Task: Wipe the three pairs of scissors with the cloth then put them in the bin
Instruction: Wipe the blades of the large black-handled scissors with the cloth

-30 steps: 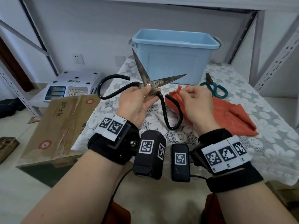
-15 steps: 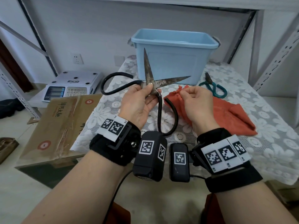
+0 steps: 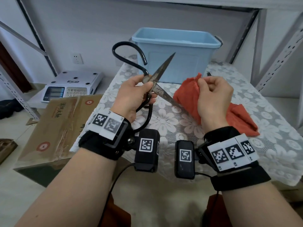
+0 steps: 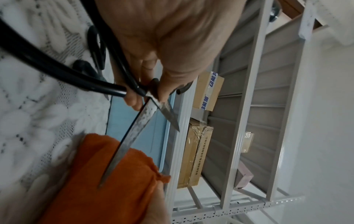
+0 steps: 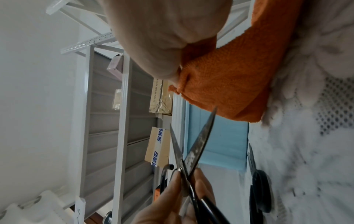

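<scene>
While our left hand (image 3: 136, 94) grips the big black-handled scissors (image 3: 157, 82) at the pivot, blades spread, our right hand (image 3: 213, 97) pinches the orange cloth (image 3: 185, 97) bunched beside the lower blade. We'd wrap the cloth over the spine and stroke pivot to tip, fingers off the edge. Blue bin (image 3: 177, 51) sits at the back of the lace-covered table (image 3: 278, 145), metal shelving around; cardboard box (image 3: 57, 122) and scale (image 3: 72, 86) to the left.

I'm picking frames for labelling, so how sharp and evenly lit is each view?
Head view: evenly daylit, sharp on the scissors and blue bin, straight shelf posts bowed by the wide lens. Left wrist view: blades crisp, the orange cloth and lace tablecloth smeared. Right wrist view: the right hand is a soft blur, the tablecloth hazy.
</scene>
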